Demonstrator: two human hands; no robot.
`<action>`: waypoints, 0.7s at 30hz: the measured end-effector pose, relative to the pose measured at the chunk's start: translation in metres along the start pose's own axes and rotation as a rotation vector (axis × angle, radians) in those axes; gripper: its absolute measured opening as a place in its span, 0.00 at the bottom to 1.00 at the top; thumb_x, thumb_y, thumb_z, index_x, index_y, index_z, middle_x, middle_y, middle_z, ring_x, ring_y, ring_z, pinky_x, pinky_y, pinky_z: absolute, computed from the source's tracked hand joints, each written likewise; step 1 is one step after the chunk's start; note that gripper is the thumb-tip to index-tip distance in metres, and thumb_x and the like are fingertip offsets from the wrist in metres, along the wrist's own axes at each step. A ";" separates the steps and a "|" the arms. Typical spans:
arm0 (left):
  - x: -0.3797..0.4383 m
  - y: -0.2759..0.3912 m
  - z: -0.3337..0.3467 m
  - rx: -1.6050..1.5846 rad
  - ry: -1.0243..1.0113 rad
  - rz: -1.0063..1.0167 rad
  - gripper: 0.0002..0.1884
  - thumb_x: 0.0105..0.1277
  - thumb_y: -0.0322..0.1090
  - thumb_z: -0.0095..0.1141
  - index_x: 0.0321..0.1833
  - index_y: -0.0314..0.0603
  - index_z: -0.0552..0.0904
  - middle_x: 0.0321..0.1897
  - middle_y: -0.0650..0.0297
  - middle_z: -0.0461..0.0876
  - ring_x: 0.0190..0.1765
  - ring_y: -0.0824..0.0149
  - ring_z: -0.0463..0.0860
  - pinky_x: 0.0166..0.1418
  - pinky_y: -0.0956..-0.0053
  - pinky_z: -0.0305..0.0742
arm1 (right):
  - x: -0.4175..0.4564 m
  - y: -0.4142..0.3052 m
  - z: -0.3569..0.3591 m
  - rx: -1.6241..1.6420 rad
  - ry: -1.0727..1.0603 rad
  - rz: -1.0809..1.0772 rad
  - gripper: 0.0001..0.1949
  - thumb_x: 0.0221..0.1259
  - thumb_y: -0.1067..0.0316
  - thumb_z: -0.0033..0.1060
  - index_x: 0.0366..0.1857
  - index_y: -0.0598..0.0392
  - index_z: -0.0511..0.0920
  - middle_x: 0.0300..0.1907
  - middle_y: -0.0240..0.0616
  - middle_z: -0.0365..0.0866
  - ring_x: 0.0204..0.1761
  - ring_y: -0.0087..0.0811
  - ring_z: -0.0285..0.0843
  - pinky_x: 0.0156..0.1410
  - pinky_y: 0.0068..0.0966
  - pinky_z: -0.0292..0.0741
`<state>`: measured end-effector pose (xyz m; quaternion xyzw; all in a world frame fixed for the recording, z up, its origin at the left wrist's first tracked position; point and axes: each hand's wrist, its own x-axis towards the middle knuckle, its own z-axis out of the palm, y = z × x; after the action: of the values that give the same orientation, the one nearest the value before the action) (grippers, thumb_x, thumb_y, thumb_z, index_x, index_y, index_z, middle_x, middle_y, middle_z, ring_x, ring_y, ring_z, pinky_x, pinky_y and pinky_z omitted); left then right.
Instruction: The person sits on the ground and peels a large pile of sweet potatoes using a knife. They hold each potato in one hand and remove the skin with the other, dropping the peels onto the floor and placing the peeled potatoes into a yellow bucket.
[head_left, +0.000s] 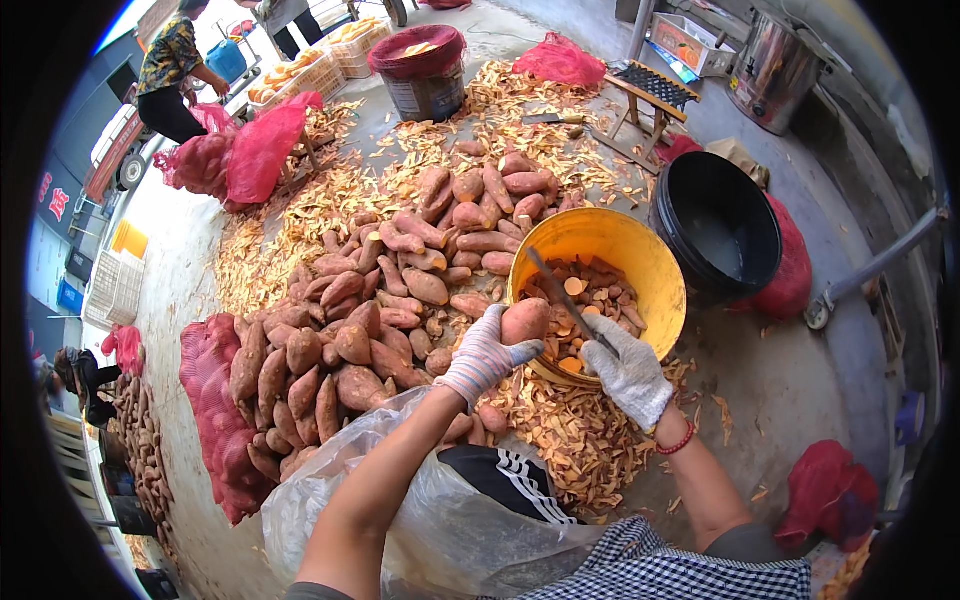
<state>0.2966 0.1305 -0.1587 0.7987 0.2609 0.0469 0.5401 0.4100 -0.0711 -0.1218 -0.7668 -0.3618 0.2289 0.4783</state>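
My left hand (482, 357), in a white knit glove, grips a reddish sweet potato (525, 321) by the near rim of a yellow bucket (651, 259). In my right hand (628, 372), gloved too, is a knife (562, 294) with a long dark blade, slanting up over the bucket toward the sweet potato. Whether the blade touches it I cannot tell. Small sweet potatoes and cut orange pieces (571, 364) lie inside the bucket. To the left of my hands spreads a large pile of unpeeled sweet potatoes (360, 341). Peelings (581, 442) cover the floor below the bucket.
A black bucket (716, 225) stands right of the yellow one, a small stool (646, 101) behind it. Red mesh sacks (217, 420) flank the pile. Farther back are a lidless dark bucket (424, 86) draped with red mesh, crates (304, 79) and a person (169, 75). Clear plastic covers my lap.
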 end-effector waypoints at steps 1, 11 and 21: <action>0.002 0.000 0.002 0.056 0.006 0.013 0.38 0.49 0.48 0.77 0.58 0.33 0.73 0.44 0.53 0.82 0.44 0.62 0.80 0.51 0.67 0.78 | -0.002 0.003 -0.001 0.012 -0.029 0.036 0.21 0.70 0.62 0.61 0.62 0.58 0.75 0.41 0.41 0.86 0.42 0.30 0.84 0.47 0.25 0.79; 0.002 -0.001 0.012 0.201 0.032 0.073 0.40 0.47 0.48 0.79 0.59 0.36 0.72 0.45 0.50 0.82 0.45 0.55 0.82 0.51 0.65 0.78 | 0.008 0.035 -0.007 -0.347 -0.171 0.205 0.22 0.69 0.58 0.60 0.61 0.59 0.75 0.51 0.51 0.84 0.54 0.43 0.83 0.57 0.32 0.77; -0.007 -0.043 -0.001 -0.875 -0.104 -0.293 0.35 0.59 0.54 0.69 0.63 0.41 0.72 0.45 0.59 0.81 0.45 0.60 0.81 0.47 0.64 0.81 | 0.032 0.056 0.009 -0.281 0.284 -0.071 0.23 0.72 0.59 0.56 0.66 0.61 0.71 0.50 0.41 0.82 0.44 0.29 0.80 0.51 0.25 0.77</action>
<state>0.2747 0.1405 -0.1945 0.4517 0.2992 0.0359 0.8397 0.4428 -0.0568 -0.1765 -0.8374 -0.3457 0.0487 0.4206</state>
